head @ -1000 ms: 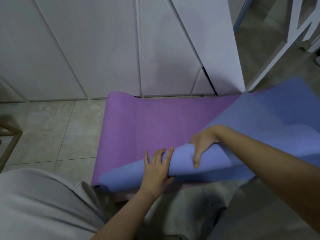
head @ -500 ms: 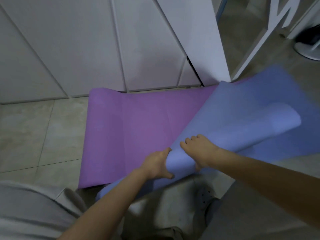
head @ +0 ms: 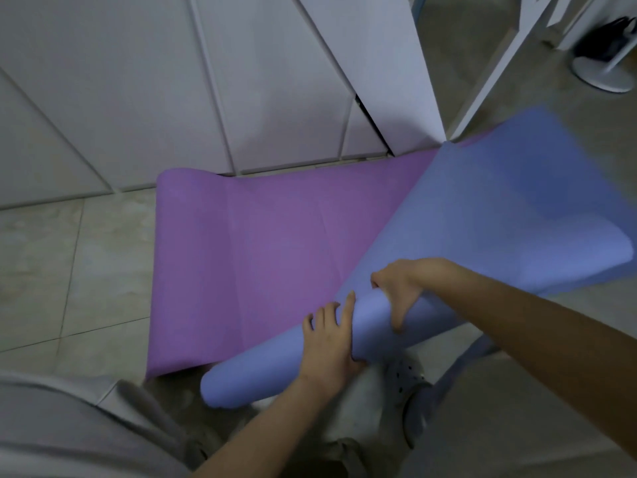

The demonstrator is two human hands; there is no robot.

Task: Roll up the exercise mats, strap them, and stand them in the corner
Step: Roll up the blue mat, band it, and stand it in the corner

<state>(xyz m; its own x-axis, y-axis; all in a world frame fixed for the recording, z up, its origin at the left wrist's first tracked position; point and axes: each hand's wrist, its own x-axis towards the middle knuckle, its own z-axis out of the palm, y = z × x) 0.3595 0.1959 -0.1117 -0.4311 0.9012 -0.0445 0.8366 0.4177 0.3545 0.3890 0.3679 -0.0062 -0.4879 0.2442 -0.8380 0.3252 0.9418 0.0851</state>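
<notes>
On the tiled floor (head: 51, 270), the blue mat (head: 482, 208) lies slantwise over the flat purple mat (head: 258, 257), its near end rolled into a tube. The left hand (head: 329, 343) presses the roll with straight fingers. The right hand (head: 400, 288), just beside it, curls over the roll's top.

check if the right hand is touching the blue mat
Touching: the head view shows the right hand curled round the rolled blue mat, with no gap.
</notes>
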